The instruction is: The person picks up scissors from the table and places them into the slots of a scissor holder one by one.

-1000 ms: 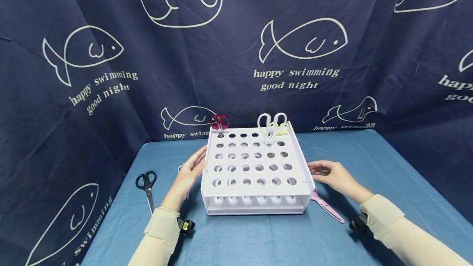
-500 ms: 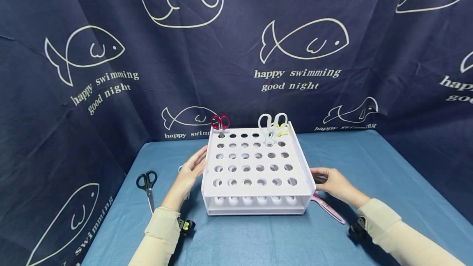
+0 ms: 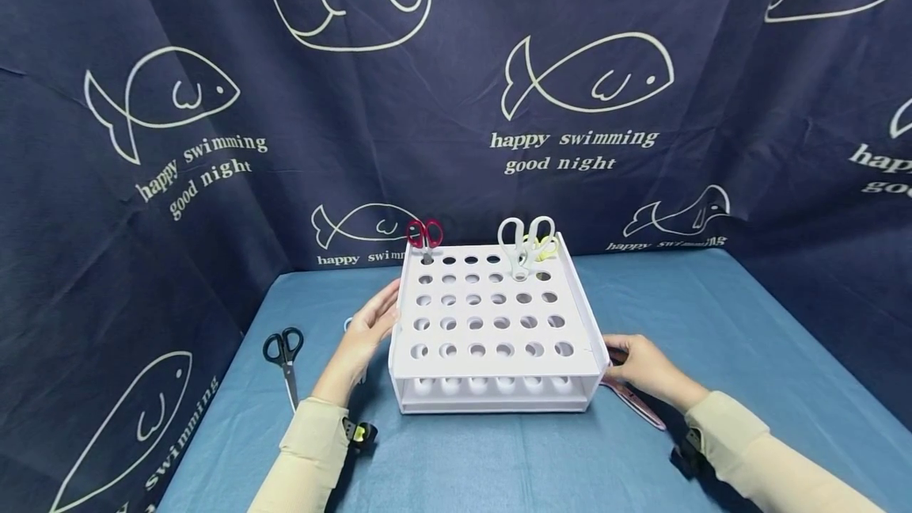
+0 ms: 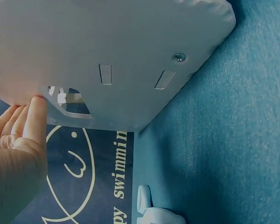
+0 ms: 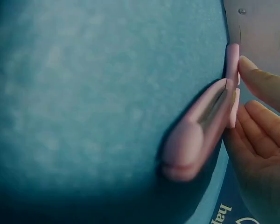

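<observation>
A white rack [image 3: 463, 365] with rows of round holes stands between my hands. My left hand [image 3: 366, 332] rests straight fingers on its left side wall; in the left wrist view the fingertips [image 4: 37, 109] touch the panel beside a cut-out. My right hand [image 3: 647, 368] is low by the right wall, at the handle end of pink scissors [image 3: 636, 404] lying on the table. In the right wrist view the thumb and fingers lie near the handles with a gap between them. Red scissors [image 3: 425, 244], pale white scissors [image 3: 523, 258] and yellow scissors [image 3: 547, 248] stand in back-row holes.
Black-handled scissors [image 3: 288, 361] lie on the blue tablecloth [image 3: 492, 465] at the left. Pale blue scissors [image 4: 162, 216] lie near my left hand, mostly hidden by it in the head view. A navy fish-print curtain [image 3: 456, 157] hangs behind and at both sides.
My right hand has lowered and come toward me along the rack's right side, down to the pink scissors' handle end. My left hand and the rack have stayed in place.
</observation>
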Demonstrator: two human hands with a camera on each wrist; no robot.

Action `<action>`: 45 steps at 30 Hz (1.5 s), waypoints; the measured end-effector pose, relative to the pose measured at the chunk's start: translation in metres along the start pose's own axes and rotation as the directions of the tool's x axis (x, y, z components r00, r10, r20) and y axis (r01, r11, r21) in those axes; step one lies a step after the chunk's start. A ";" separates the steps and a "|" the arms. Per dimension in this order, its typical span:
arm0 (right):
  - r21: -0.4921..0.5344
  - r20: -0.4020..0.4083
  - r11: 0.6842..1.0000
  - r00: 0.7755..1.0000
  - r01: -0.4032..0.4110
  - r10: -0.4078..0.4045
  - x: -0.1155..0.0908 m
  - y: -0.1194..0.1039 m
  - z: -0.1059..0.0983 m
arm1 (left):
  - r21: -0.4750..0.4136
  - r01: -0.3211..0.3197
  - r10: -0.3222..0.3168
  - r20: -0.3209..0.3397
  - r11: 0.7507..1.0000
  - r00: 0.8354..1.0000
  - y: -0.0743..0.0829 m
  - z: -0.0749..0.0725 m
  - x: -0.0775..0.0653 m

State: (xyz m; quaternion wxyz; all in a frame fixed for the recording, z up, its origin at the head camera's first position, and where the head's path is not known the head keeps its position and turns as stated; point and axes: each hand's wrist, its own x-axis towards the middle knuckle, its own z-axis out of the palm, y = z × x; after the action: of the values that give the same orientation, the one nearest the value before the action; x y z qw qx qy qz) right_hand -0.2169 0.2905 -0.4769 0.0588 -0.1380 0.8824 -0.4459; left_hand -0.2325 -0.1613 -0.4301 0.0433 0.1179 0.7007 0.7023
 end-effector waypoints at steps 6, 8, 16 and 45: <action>-0.106 -0.027 0.994 0.999 0.027 -0.030 -0.001 -0.002 0.001 | -0.007 -0.017 0.017 0.002 1.000 1.000 0.000 0.000 0.000; -0.139 -0.032 0.990 0.999 0.034 -0.039 -0.002 -0.002 0.000 | -0.014 -0.015 0.015 -0.001 1.000 1.000 0.000 0.001 0.000; -0.173 -0.003 0.983 0.998 0.066 -0.067 -0.007 -0.005 -0.001 | -0.015 -0.015 0.015 -0.002 1.000 1.000 0.000 0.001 0.000; -0.082 0.007 0.995 0.999 0.053 -0.052 0.004 -0.018 -0.014 | -0.005 0.005 -0.005 0.001 1.000 1.000 0.001 0.000 -0.002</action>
State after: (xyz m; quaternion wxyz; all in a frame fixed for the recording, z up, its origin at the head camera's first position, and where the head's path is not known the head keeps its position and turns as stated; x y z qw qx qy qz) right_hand -0.2201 0.2899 -0.4541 0.0433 -0.1645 0.8960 -0.4101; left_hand -0.2307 -0.1620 -0.4293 0.0456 0.1167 0.6992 0.7038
